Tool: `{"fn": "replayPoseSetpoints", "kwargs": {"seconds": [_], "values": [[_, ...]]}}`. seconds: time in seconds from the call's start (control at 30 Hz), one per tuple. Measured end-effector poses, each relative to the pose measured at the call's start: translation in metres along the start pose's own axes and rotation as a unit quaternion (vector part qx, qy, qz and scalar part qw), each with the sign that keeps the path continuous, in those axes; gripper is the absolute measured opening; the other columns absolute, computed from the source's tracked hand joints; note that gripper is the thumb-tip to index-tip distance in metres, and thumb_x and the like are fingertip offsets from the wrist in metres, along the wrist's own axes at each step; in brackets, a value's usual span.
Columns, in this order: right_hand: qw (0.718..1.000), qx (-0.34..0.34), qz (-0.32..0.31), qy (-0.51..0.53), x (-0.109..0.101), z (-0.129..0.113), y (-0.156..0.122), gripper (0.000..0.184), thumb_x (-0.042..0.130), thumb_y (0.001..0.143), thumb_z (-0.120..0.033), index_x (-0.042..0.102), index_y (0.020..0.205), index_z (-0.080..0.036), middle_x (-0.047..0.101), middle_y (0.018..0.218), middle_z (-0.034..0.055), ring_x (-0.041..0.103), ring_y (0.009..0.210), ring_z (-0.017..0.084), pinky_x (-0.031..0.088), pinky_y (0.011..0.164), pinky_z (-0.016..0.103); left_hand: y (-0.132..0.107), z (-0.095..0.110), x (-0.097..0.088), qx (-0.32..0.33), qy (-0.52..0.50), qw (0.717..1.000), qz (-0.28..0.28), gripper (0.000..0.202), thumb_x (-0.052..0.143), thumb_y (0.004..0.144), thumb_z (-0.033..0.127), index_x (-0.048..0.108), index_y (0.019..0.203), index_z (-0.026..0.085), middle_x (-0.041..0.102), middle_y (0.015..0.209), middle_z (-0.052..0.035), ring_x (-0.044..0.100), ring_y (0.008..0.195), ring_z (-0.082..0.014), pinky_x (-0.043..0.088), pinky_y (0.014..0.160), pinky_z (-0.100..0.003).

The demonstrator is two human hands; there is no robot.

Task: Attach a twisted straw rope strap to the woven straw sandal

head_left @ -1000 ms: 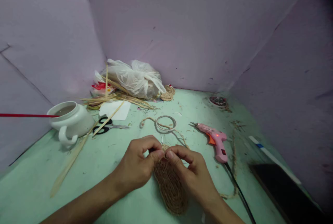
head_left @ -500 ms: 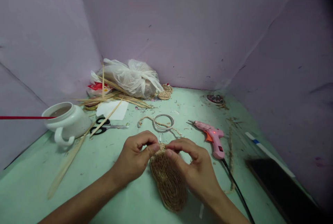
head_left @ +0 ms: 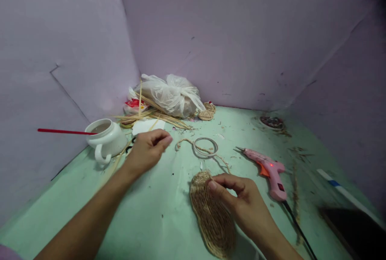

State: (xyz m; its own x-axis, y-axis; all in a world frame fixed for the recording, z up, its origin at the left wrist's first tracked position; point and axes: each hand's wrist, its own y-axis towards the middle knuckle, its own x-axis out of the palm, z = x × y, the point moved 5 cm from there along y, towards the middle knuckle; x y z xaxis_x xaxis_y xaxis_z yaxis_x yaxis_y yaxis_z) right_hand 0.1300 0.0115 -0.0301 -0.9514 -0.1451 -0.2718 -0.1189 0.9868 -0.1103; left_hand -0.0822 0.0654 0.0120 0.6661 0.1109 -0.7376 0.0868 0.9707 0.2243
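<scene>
Lilac walls (head_left: 229, 30) closed in around us, and below them we saw a green tabletop (head_left: 169, 195) sprinkled with scraps. A knotted plastic bag (head_left: 177, 95) sat at the back, with a white pot (head_left: 116, 142) near the left wall, a red stick leaning out of its mouth. In front of us, angled on the tabletop right of centre, was the task's thing — a woven sole (head_left: 212, 215) of coiled cord. Its upper edge was in the right hand (head_left: 245, 201), thumb and forefinger pinched narrowly on it. The left hand (head_left: 147, 151) hung well apart from it, beside the black scissor handles (head_left: 129, 148), thumb and forefinger close together; we could not tell whether they held anything. A pink glue gun (head_left: 273, 167) lay to the right, its small light glowing red. Beyond the sole lay a pale ring (head_left: 208, 156) — a thin braided cord (head_left: 184, 139) crossing it.
</scene>
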Motion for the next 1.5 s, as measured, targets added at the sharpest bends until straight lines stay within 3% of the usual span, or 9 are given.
{"fn": "replayPoseSetpoints", "kwargs": {"seconds": [0.1, 0.37, 0.53, 0.63, 0.77, 0.93, 1.1, 1.27, 1.5], "values": [[1.0, 0.004, 0.003, 0.008, 0.0, -0.002, 0.0, 0.026, 0.059, 0.066, -0.039, 0.067, 0.059, -0.016, 0.061, 0.056, 0.0009, 0.049, 0.056, 0.014, 0.038, 0.056, 0.024, 0.015, -0.039, -0.01, -0.032, 0.285, 0.956, -0.063, 0.023, 0.043, 0.074, 0.016, 0.063, 0.084, 0.018, 0.066, 0.089, -0.0071, 0.058, 0.081, -0.0227, 0.042, 0.065, -0.03], [1.0, 0.014, 0.023, 0.012, -0.002, -0.003, 0.001, 0.026, 0.06, 0.064, -0.04, 0.067, 0.059, -0.016, 0.061, 0.055, 0.0009, 0.049, 0.057, 0.015, 0.038, 0.057, 0.025, 0.02, -0.074, 0.01, -0.014, 0.331, 0.933, -0.142, 0.024, 0.047, 0.062, 0.008, 0.062, 0.076, 0.018, 0.061, 0.08, -0.0103, 0.053, 0.086, -0.0268, 0.038, 0.06, -0.03], [1.0, 0.009, 0.022, 0.015, -0.001, -0.001, 0.002, 0.025, 0.06, 0.064, -0.04, 0.067, 0.058, -0.016, 0.061, 0.055, 0.001, 0.049, 0.056, 0.015, 0.038, 0.056, 0.025, 0.02, -0.068, -0.005, -0.016, 0.291, 0.949, -0.121, 0.013, 0.048, 0.07, 0.022, 0.059, 0.078, 0.021, 0.058, 0.081, -0.0057, 0.054, 0.075, -0.0215, 0.037, 0.059, -0.028], [0.999, 0.006, 0.026, 0.02, -0.001, 0.001, 0.002, 0.026, 0.061, 0.064, -0.04, 0.068, 0.059, -0.016, 0.062, 0.056, 0.0013, 0.049, 0.056, 0.015, 0.038, 0.056, 0.026, 0.021, -0.059, -0.023, -0.031, 0.268, 0.962, -0.048, 0.021, 0.04, 0.078, 0.033, 0.054, 0.085, 0.02, 0.057, 0.083, -0.0046, 0.054, 0.074, -0.019, 0.038, 0.063, -0.027], [0.999, 0.004, 0.029, 0.026, -0.002, 0.001, 0.002, 0.025, 0.062, 0.065, -0.04, 0.069, 0.059, -0.017, 0.062, 0.056, 0.0015, 0.05, 0.056, 0.016, 0.039, 0.056, 0.026, 0.022, -0.059, -0.034, -0.088, 0.094, 0.991, 0.036, 0.029, 0.028, 0.083, 0.038, 0.048, 0.089, 0.018, 0.055, 0.068, -0.0012, 0.054, 0.062, -0.015, 0.04, 0.059, -0.024], [0.999, 0.005, 0.029, 0.025, -0.002, 0.001, 0.004, 0.025, 0.063, 0.064, -0.04, 0.069, 0.059, -0.017, 0.063, 0.056, 0.0017, 0.052, 0.057, 0.016, 0.039, 0.057, 0.026, 0.017, -0.054, -0.005, -0.108, 0.09, 0.989, -0.037, 0.023, 0.047, 0.071, 0.035, 0.059, 0.078, 0.017, 0.056, 0.056, -0.0004, 0.052, 0.053, -0.0168, 0.036, 0.053, -0.025], [0.999, -0.006, 0.028, 0.02, -0.003, 0.002, 0.004, 0.025, 0.062, 0.066, -0.04, 0.07, 0.062, -0.017, 0.064, 0.058, 0.0017, 0.053, 0.059, 0.016, 0.04, 0.058, 0.026, 0.005, -0.036, 0.032, -0.083, 0.117, 0.977, -0.159, 0.031, 0.05, 0.067, 0.024, 0.065, 0.094, 0.02, 0.063, 0.062, 0.0002, 0.057, 0.058, -0.0161, 0.038, 0.054, -0.023], [0.999, -0.009, 0.037, 0.017, -0.004, 0.001, 0.004, 0.025, 0.062, 0.067, -0.039, 0.07, 0.062, -0.016, 0.064, 0.057, 0.0015, 0.053, 0.056, 0.016, 0.04, 0.056, 0.026, -0.004, -0.026, 0.027, -0.1, 0.228, 0.957, -0.147, 0.031, 0.044, 0.072, 0.024, 0.062, 0.095, 0.014, 0.065, 0.089, -0.016, 0.059, 0.081, -0.0293, 0.039, 0.063, -0.035], [0.999, -0.016, 0.036, 0.021, -0.004, 0.0, 0.005, 0.022, 0.063, 0.067, -0.036, 0.072, 0.063, -0.017, 0.066, 0.059, 0.0015, 0.056, 0.058, 0.017, 0.043, 0.056, 0.026, -0.028, -0.005, 0.04, -0.055, 0.299, 0.918, -0.255, 0.028, 0.05, 0.067, 0.027, 0.059, 0.091, 0.017, 0.067, 0.082, -0.0148, 0.062, 0.078, -0.0321, 0.039, 0.059, -0.034]]}}
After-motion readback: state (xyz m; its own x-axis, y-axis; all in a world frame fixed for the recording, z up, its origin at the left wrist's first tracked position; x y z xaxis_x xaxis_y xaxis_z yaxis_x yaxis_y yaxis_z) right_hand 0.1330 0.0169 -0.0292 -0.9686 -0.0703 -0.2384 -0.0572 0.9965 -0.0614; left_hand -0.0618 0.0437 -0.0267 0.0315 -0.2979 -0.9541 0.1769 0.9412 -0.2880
